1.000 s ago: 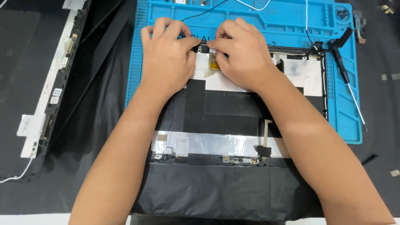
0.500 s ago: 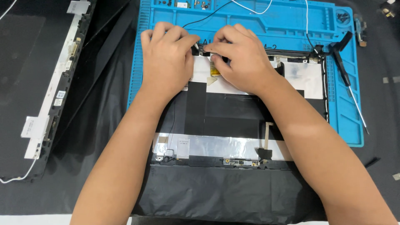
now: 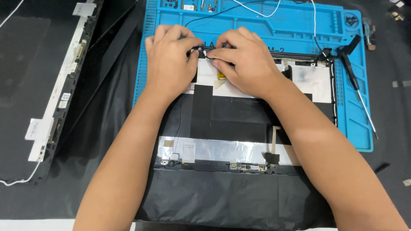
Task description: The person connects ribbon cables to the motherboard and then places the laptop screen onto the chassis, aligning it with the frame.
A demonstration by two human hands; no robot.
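Pinching a small connector (image 3: pixel 201 52) at panel's (image 3: pixel 239 115) twelve o'clock edge, left hand (image 3: pixel 171 60) and right hand (image 3: pixel 244 64) both clenched; likely needing gentle, steady seating.

I count two bare hands, my left hand (image 3: pixel 171 60) and right hand (image 3: pixel 246 64), one blue silicone repair mat (image 3: pixel 299 30), one opened black display panel (image 3: pixel 231 128), one detached black bezel frame (image 3: pixel 55 107), and one black-handled screwdriver (image 3: pixel 357 81).

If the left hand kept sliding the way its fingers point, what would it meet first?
Probably the right hand: the left hand points rightward over the small connector, where their fingertips nearly meet.
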